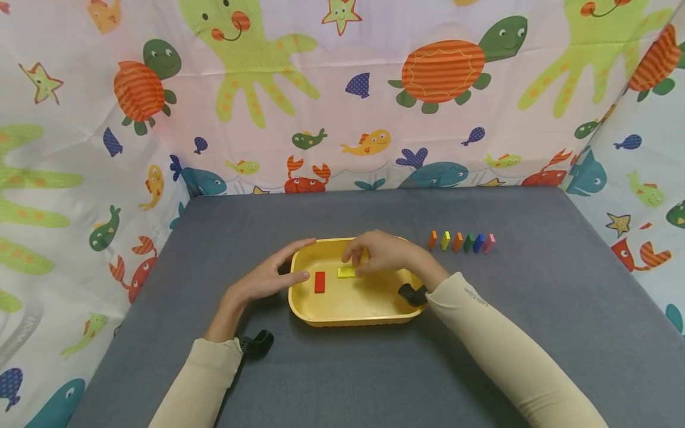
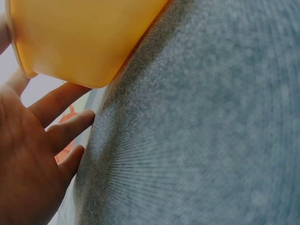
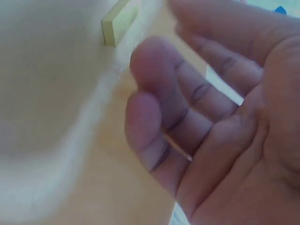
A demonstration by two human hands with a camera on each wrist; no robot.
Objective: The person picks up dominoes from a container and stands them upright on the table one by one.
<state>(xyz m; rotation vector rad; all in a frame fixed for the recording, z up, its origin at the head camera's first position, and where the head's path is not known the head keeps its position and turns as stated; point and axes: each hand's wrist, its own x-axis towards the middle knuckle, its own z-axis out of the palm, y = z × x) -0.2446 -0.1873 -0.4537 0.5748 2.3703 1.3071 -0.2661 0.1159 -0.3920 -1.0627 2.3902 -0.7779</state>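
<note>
A yellow tray (image 1: 369,321) stands on the grey cloth. Inside it lie a red block (image 1: 319,282) and a yellow block (image 1: 346,273), both flat and domino-like. My left hand (image 1: 263,277) is at the tray's left end, fingers spread and fairly straight, thumb tip over the rim; in the left wrist view the fingers pass behind the tray wall (image 2: 84,42). Over the tray, my right hand (image 1: 386,252) hangs with loosely bent fingers beside the yellow block. The right wrist view has a gap between the yellow block (image 3: 119,22) and the nearest visible fingertips (image 3: 143,115).
Right of the tray, several coloured blocks stand upright in a row, among them a green block (image 1: 468,242), a blue block (image 1: 478,242) and a pink block (image 1: 489,243). A patterned curtain (image 1: 342,77) with sea animals bounds the table at the back and sides.
</note>
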